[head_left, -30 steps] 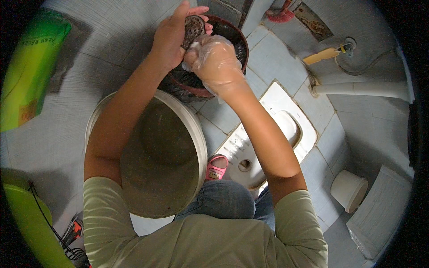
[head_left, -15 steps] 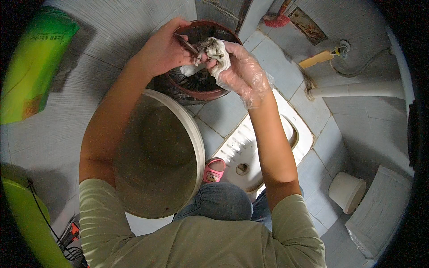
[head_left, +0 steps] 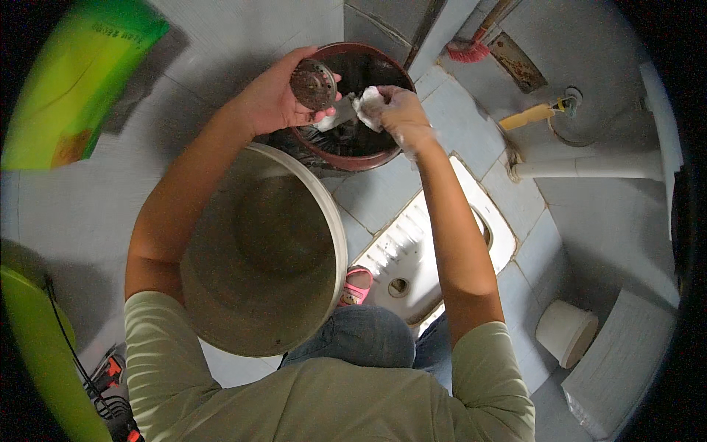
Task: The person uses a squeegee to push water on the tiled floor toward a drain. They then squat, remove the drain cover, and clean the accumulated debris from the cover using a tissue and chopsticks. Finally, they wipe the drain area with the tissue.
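Over the brown-rimmed trash bin (head_left: 346,160), my left hand (head_left: 276,99) grips a round, dirty metal drain cover (head_left: 314,84) with small holes, its perforated face in view. My right hand (head_left: 406,118), in a clear plastic glove, pinches a crumpled white tissue (head_left: 370,109) just right of the cover and apart from it. A dark liner shows inside the bin. Below the left hand, something whitish lies in the bin, partly hidden.
A large pale bucket (head_left: 335,214) stands by my left forearm. A white squat toilet (head_left: 398,261) is set in the tiled floor. A red brush (head_left: 470,50), a white pipe (head_left: 589,168) and a small white tub (head_left: 565,331) are to the right. A green package (head_left: 81,81) hangs at left.
My hands have drawn apart, and the tissue has come away from the drain cover. My left hand has turned the cover from edge-on to face-up. The view has shifted slightly.
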Demonstrator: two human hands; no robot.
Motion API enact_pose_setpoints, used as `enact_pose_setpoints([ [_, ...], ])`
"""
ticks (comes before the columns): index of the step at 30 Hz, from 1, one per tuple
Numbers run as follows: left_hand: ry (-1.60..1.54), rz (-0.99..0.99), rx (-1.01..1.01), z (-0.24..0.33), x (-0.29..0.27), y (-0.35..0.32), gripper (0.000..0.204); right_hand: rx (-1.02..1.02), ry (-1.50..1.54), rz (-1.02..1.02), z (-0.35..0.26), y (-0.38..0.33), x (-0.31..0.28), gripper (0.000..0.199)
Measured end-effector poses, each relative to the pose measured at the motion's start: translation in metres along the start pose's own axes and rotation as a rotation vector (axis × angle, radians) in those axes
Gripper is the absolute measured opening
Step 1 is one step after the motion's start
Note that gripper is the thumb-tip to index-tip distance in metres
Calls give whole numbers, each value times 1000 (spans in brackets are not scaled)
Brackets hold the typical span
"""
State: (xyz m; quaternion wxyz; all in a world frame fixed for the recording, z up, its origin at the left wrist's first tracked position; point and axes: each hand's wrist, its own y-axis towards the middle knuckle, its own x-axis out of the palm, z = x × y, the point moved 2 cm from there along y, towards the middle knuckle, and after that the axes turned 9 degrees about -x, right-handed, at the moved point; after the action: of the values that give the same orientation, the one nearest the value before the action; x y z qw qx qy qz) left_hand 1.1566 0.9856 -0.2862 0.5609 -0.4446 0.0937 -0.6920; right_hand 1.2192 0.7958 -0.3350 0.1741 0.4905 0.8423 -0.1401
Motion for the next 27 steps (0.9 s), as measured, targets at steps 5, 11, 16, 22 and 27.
enact_pose_setpoints([
  [5,-98,-81,13,-4,4,-1,55,37,251,152,-7,-10,-4,29],
  [11,-102,-196,31,-2,9,0,52,10,716,169,-22,-18,-8,26],
  [16,-80,-393,104,1,14,-7,47,46,739,159,-24,-14,-13,24],
  [22,-144,-243,125,0,14,-4,50,-447,57,333,-53,-31,-12,23],
  [27,29,-140,303,-4,13,7,49,-703,-339,448,-82,-27,12,21],
])
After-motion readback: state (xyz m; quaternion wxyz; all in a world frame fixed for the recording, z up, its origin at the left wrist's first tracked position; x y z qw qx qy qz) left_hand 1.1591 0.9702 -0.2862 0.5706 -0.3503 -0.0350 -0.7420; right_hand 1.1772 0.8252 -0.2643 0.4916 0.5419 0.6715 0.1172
